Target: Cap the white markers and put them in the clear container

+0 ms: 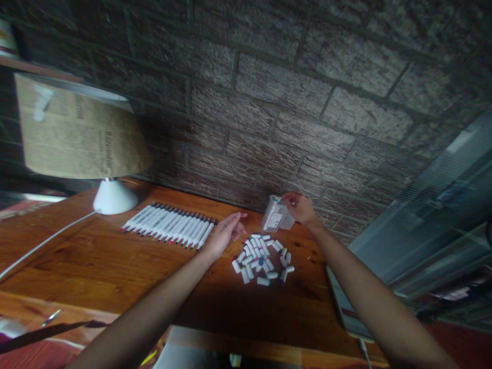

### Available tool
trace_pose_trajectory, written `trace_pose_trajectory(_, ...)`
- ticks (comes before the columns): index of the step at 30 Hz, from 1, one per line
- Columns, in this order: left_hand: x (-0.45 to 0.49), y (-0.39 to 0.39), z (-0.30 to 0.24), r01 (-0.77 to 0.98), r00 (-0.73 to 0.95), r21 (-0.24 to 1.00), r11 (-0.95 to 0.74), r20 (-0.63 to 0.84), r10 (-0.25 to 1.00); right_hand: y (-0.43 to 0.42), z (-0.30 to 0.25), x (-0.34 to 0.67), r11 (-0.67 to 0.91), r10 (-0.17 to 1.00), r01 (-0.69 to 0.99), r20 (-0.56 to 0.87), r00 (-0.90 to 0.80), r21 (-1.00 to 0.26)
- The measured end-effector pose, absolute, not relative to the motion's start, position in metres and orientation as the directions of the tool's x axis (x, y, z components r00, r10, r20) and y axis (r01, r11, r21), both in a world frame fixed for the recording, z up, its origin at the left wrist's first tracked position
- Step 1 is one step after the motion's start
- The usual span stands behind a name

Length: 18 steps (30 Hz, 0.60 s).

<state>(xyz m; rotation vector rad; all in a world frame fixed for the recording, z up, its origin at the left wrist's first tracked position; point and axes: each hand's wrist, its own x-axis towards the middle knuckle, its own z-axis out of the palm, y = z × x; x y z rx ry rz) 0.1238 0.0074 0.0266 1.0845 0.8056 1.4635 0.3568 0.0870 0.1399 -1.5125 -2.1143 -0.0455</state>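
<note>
"Where's that right grip (303, 209)?"
"At the upper edge of the clear case (273, 219), near the brick wall (269, 148)."
"And the left grip (227, 233)?"
"Fingers loose, between the row of markers (172, 225) and the heap of white caps (263, 251) on the counter (115, 271)."

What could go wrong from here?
1. The right hand is at the upright plastic box; a bump might tip it.
2. The white caps lie in a loose pile close to the left hand; a stray brush could scatter them.
3. The markers lie in a row, near tips apparently uncapped; they might dry out or leave ink.
</note>
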Motion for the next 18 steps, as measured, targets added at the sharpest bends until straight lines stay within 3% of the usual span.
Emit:
trace_pose_trajectory(5, 0.124, 0.007, 0.027, -0.355, 0.010, 0.920, -0.169, 0.184, 0.983, 0.101, 0.139, 0.384, 0.267, 0.863, 0.936, 0.489, -0.127, -0.229)
trace_pose_trajectory(18, 0.124, 0.008, 0.026, -0.345, 0.019, 0.922, -0.177, 0.195, 0.981, 0.114, 0.127, 0.420, 0.230, 0.926, 0.971, 0.323, -0.197, -0.065)
